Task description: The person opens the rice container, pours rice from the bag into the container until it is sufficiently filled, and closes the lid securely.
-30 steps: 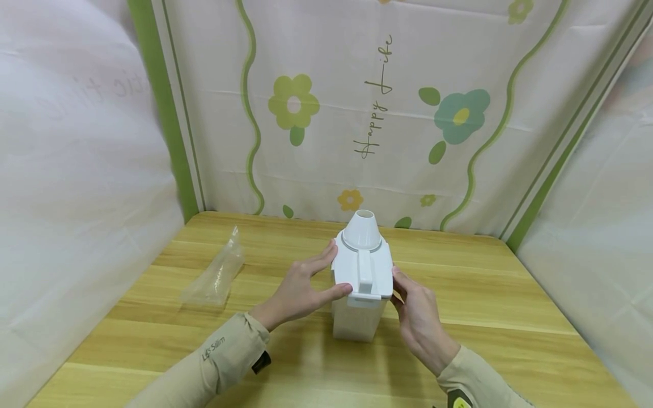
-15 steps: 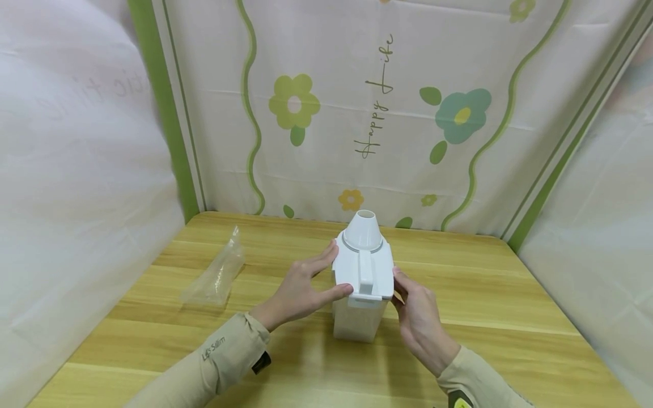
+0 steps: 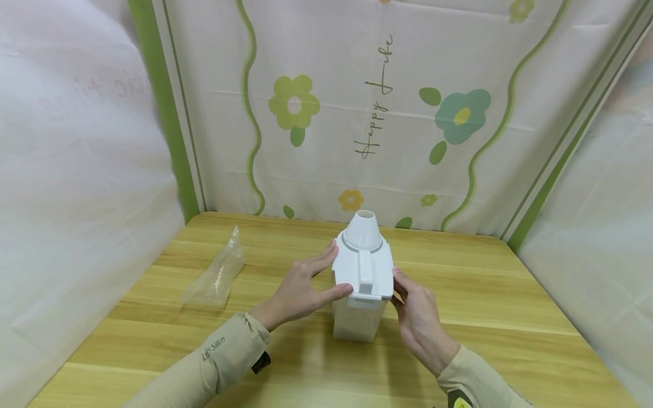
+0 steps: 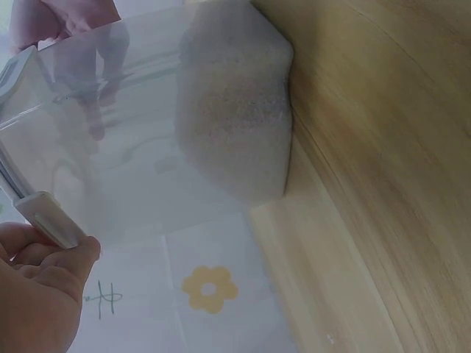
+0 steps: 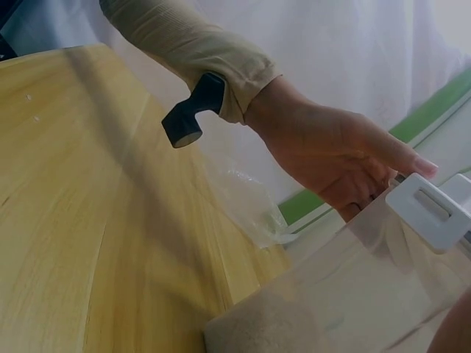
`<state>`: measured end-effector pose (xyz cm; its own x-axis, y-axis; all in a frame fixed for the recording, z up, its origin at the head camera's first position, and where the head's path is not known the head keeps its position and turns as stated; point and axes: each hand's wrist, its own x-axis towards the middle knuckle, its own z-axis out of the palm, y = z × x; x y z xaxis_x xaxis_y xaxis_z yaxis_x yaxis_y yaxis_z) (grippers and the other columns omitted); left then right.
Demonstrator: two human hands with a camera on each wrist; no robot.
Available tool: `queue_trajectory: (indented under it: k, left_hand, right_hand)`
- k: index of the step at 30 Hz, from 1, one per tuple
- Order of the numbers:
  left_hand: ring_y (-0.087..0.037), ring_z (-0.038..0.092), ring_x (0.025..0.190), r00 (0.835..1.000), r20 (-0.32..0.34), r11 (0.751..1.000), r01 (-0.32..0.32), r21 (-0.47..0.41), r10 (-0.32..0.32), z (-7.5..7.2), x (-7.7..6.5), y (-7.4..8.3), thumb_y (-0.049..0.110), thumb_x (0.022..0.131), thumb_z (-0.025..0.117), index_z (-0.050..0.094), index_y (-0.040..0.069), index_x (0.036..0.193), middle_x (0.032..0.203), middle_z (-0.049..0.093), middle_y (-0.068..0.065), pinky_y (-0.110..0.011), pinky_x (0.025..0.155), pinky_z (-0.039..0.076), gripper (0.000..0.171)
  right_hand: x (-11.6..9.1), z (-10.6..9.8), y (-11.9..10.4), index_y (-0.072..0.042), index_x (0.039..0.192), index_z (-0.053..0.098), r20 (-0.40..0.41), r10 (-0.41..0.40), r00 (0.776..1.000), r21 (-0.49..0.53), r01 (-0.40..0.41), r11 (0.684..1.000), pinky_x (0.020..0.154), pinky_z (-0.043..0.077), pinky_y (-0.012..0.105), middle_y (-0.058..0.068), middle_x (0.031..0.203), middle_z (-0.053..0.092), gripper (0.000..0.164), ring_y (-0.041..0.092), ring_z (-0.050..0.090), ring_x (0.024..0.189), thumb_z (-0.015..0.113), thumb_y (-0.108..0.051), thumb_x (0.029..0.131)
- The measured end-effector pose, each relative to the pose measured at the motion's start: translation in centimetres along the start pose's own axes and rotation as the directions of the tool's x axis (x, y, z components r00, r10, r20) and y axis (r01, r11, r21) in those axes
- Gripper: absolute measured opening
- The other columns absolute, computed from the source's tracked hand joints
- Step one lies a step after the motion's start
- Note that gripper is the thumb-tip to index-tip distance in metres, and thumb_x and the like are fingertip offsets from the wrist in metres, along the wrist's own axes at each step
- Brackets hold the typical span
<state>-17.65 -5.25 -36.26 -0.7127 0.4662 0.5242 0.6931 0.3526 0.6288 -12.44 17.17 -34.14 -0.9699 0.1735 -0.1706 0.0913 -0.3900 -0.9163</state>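
Note:
A translucent storage container (image 3: 357, 326) stands upright on the table, topped by a white lid (image 3: 377, 266). A white cone-shaped piece (image 3: 363, 235) sits at the lid's far end. Pale grains (image 4: 235, 103) fill the lower part of the container in the left wrist view. My left hand (image 3: 296, 292) grips the lid's left side, its thumb on the near left corner; its fingers touch a white clip (image 4: 53, 219). At the right, my right hand (image 3: 420, 317) holds the lid's edge with bent fingers, partly hidden. Another white clip (image 5: 430, 213) is on the near side.
A crumpled clear plastic bag (image 3: 216, 275) lies to the left on the wooden table (image 3: 484, 277). Pale fabric walls (image 3: 326, 164) with printed flowers enclose the table at the back and both sides.

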Motion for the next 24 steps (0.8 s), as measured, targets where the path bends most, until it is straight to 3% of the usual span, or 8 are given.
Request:
queue_trajectory:
  k: [14, 20, 24]
  left_hand:
    - [-0.018, 0.037, 0.136, 0.999, -0.020, 0.999, -0.034, -0.007, 0.034, -0.1, 0.0, 0.1, 0.046, 0.087, 0.074, 0.042, -0.002, 0.144, 0.150, 0.034, -0.014, -0.036, 0.109, 0.034, 0.082]
    - [-0.016, 0.036, 0.136, 1.000, -0.004, 1.000, -0.018, 0.007, 0.018, -0.2, -0.1, 0.2, 0.049, 0.087, 0.073, 0.041, -0.001, 0.145, 0.151, 0.034, -0.012, -0.036, 0.110, 0.034, 0.083]
    - [-0.018, 0.036, 0.136, 1.000, 0.009, 1.000, -0.018, 0.022, 0.017, -0.3, 0.0, 0.3, 0.049, 0.087, 0.072, 0.042, -0.001, 0.145, 0.151, 0.034, -0.012, -0.037, 0.109, 0.034, 0.083]
  right_hand:
    - [0.1, 0.0, 0.2, -0.001, 0.117, 0.063, -0.007, -0.012, 1.000, 0.006, 0.012, 1.000, 0.099, 0.043, 0.034, 0.005, 0.112, 0.065, 0.028, 0.020, 0.058, 0.107, 0.062, -0.022, 0.098]
    - [0.5, -0.3, 0.3, 0.005, 0.120, 0.064, -0.001, -0.067, 0.998, -0.103, 0.067, 0.992, 0.096, 0.047, 0.033, 0.007, 0.113, 0.067, 0.037, 0.021, 0.059, 0.107, 0.064, -0.024, 0.098]
    - [0.7, -1.2, 0.0, 0.010, 0.126, 0.060, 0.063, -0.114, 0.991, -0.191, 0.124, 0.974, 0.096, 0.049, 0.034, 0.014, 0.124, 0.063, 0.042, 0.021, 0.059, 0.110, 0.063, -0.022, 0.099]
